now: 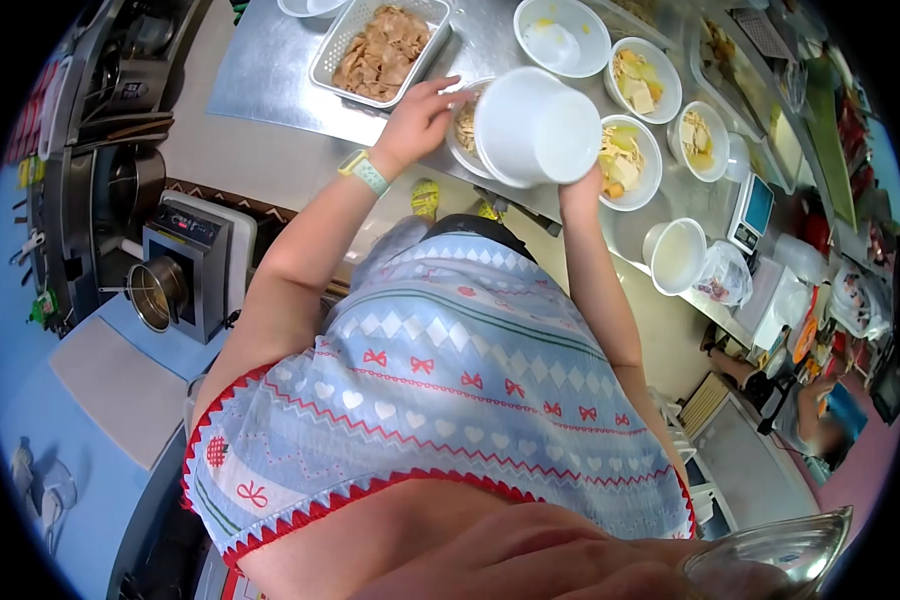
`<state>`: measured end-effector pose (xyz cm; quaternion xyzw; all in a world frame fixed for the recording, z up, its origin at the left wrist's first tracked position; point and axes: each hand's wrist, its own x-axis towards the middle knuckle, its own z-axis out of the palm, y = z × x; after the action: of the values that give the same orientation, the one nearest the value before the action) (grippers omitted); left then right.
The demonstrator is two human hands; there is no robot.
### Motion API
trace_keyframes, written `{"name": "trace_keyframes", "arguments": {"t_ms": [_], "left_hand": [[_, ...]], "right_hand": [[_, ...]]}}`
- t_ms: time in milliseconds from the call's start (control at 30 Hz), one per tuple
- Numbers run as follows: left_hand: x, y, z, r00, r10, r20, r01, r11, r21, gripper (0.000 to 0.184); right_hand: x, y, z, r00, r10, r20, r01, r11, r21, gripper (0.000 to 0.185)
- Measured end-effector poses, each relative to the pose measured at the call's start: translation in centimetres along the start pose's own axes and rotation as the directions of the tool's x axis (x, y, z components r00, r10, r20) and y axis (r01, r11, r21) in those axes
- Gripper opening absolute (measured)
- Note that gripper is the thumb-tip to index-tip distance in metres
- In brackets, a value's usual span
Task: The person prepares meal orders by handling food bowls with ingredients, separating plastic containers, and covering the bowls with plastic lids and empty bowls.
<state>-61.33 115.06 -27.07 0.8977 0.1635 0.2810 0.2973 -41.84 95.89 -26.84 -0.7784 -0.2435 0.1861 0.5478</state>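
Note:
My right hand (pixel 582 190) is closed on the rim of a white plastic bowl (pixel 538 128), which is tipped over with its base toward me. Beneath it, partly hidden, stands another white bowl (pixel 467 157) with pale, strip-like food in it. My left hand (pixel 420 122) is at that bowl's left side, fingers stretched toward the tipped bowl's edge. Whether the fingertips touch either bowl is hard to see. Just right of the tipped bowl, a bowl of tofu, enoki mushrooms and greens (pixel 625 170) sits on the steel counter.
A white perforated basket (pixel 322 72) holds cooked sliced meat. More filled bowls (pixel 660 105) line the counter's right side, near a digital scale (pixel 753 210) and a bowl of pale liquid (pixel 676 255). A pot (pixel 153 295) stands at left. Another person (pixel 805 415) is at far right.

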Motion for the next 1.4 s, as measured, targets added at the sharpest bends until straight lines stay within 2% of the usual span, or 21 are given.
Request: {"name": "trace_keyframes", "arguments": {"t_ms": [67,100,133,200,233,333,400,533,600,667,733,800,867,933,967,1033,1067,1133,1167,1233,1400], "left_hand": [[-0.9,-1.1,1.8,0.836,-0.549,0.010,0.464,0.696,-0.548,0.029],[-0.6,-0.6,1.6,0.719,-0.676,0.161,0.548,0.410,-0.729,0.029],[-0.2,-0.2,1.4,0.719,-0.676,0.162,0.549,0.410,-0.728,0.029],[0.5,0.3,0.8,0.587,-0.724,0.362,0.620,0.115,-0.776,0.032],[0.3,-0.4,1.1,0.633,-0.700,0.332,0.681,0.298,-0.669,0.031],[-0.2,-1.5,1.4,0.544,-0.692,0.475,0.821,0.323,-0.470,0.033],[-0.5,-1.2,1.5,0.525,-0.703,0.480,0.829,0.295,-0.475,0.034],[-0.1,-0.7,1.0,0.476,-0.704,0.527,0.848,0.209,-0.487,0.036],[0.3,-0.4,0.9,0.490,-0.701,0.518,0.833,0.202,-0.515,0.036],[0.3,-0.8,1.6,0.505,-0.698,0.507,0.816,0.196,-0.543,0.036],[-0.5,-2.7,3.6,0.732,-0.624,0.273,0.657,0.542,-0.524,0.034],[-0.8,-3.4,4.3,0.719,-0.636,0.280,0.677,0.551,-0.488,0.034],[-0.8,-3.4,4.5,0.706,-0.647,0.287,0.695,0.559,-0.452,0.034],[0.3,-1.1,3.3,0.459,-0.768,0.447,0.851,0.236,-0.469,0.034],[0.9,-0.4,2.7,0.457,-0.767,0.451,0.853,0.234,-0.466,0.034],[1.8,0.3,2.0,0.364,-0.745,0.558,0.840,0.004,-0.542,0.033],[1.5,-0.3,2.5,0.365,-0.745,0.559,0.841,0.005,-0.542,0.033],[0.8,-1.8,3.8,0.596,-0.645,0.478,0.686,0.099,-0.721,0.040],[0.8,-2.1,4.1,0.596,-0.644,0.479,0.687,0.099,-0.720,0.040],[1.4,-1.4,3.9,0.523,-0.563,0.640,0.680,-0.177,-0.712,0.044],[2.0,-0.6,3.5,0.513,-0.572,0.640,0.693,-0.165,-0.702,0.045]], "right_hand": [[1.4,1.0,0.8,0.992,-0.056,0.113,0.088,0.950,-0.300,0.018],[2.0,0.9,1.9,0.992,0.100,0.077,-0.077,0.965,-0.252,0.015],[2.6,0.8,2.2,0.984,0.165,0.064,-0.135,0.934,-0.330,0.016],[2.6,0.7,2.5,0.993,-0.112,0.045,0.120,0.875,-0.469,0.018],[2.5,0.8,2.5,0.993,-0.112,0.045,0.120,0.875,-0.469,0.018],[2.1,1.2,2.4,0.989,-0.144,0.008,0.133,0.887,-0.442,0.022],[1.3,1.6,1.7,0.972,0.202,0.122,-0.156,0.938,-0.309,0.026],[-0.5,0.8,1.3,0.844,0.497,0.203,-0.489,0.868,-0.090,0.035],[-1.0,-0.1,1.5,0.680,0.633,0.370,-0.732,0.614,0.296,0.040],[-0.7,0.1,1.7,0.693,0.626,0.357,-0.716,0.656,0.238,0.040],[-0.3,0.4,2.1,0.707,0.615,0.348,-0.695,0.696,0.181,0.041],[0.0,-0.1,2.3,0.727,0.607,0.322,-0.651,0.758,0.040,0.042],[-0.4,-1.4,2.3,0.720,0.613,0.325,-0.672,0.734,0.103,0.043],[-0.4,-2.0,2.2,0.711,0.624,0.325,-0.692,0.703,0.165,0.044],[-0.2,-1.9,2.0,0.682,0.618,0.392,-0.721,0.659,0.215,0.046],[-0.1,-2.3,1.8,0.653,0.604,0.457,-0.748,0.610,0.262,0.047],[0.0,-2.5,1.6,0.622,0.596,0.508,-0.774,0.567,0.282,0.049],[0.1,-2.5,1.6,0.590,0.583,0.558,-0.799,0.521,0.300,0.051],[0.1,-2.2,1.7,0.551,0.574,0.606,-0.830,0.453,0.325,0.051],[-0.1,-1.7,1.9,0.511,0.564,0.649,-0.858,0.378,0.347,0.052],[-0.2,-1.4,2.7,0.564,0.521,0.641,-0.825,0.327,0.461,0.053]]}}
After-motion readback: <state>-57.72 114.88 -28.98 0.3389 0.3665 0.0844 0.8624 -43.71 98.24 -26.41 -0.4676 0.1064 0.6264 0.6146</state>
